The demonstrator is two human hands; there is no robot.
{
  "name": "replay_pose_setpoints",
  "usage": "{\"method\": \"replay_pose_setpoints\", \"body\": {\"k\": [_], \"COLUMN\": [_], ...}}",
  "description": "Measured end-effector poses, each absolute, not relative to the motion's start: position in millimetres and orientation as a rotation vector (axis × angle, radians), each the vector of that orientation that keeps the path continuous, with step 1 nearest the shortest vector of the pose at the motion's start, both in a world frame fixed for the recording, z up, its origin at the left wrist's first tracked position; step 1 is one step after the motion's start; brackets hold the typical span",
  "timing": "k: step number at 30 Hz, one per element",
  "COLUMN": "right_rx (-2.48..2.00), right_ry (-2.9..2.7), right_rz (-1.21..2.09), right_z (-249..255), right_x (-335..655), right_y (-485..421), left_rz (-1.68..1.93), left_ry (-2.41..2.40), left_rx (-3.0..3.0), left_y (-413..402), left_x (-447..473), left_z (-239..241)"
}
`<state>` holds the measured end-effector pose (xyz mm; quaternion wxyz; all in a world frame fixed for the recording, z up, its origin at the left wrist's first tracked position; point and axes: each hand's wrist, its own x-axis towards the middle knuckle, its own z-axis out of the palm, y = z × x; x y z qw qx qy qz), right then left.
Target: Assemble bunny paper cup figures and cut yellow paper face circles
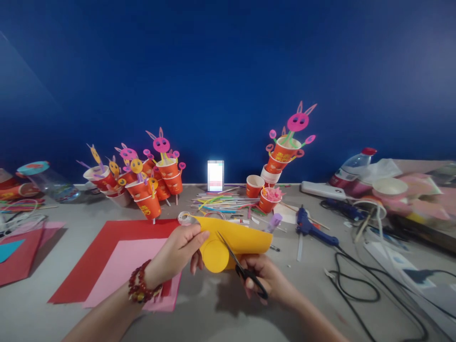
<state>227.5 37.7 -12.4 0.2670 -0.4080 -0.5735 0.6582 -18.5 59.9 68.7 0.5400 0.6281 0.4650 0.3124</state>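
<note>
My left hand (187,244) pinches the left end of a sheet of yellow paper (245,234) and holds it above the table. A round yellow disc shape (215,256) hangs at the sheet's lower left, beside my fingers; whether it is still joined to the sheet I cannot tell. In my right hand (261,273) is a pair of scissors (245,274) with black handles, its blades pointing up and left across the yellow paper next to the disc. The paper's right part curls over above my right hand.
Red paper (85,266) and pink paper (124,261) lie on the left. Decorated paper cups (146,197) stand behind them, with another cup stack (278,164) at back right. A blue glue gun (315,228) and its black cable (359,285) lie right. Coloured sticks (221,203) are at the back.
</note>
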Motion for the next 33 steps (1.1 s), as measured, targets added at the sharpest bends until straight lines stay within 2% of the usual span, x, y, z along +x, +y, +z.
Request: {"method": "replay_pose_setpoints", "body": {"k": [9, 18, 23, 33], "right_rx": [-1.023, -0.869, -0.843, -1.029], "right_ry": [-1.546, -1.321, -1.341, -1.504], "right_rz": [1.754, 1.896, 1.977, 1.913], "right_z": [-15, -7, -8, 11], "right_x": [221, 202, 189, 190], "right_y": [36, 19, 13, 22], "left_rz": [0.781, 1.223, 1.137, 1.113], "left_ry": [1.097, 1.076, 1.181, 1.24], "left_rx": [1.459, 1.198, 1.139, 1.248], "left_y": [61, 37, 31, 37], "left_x": [-21, -6, -11, -17], "left_z": [71, 44, 33, 27]}}
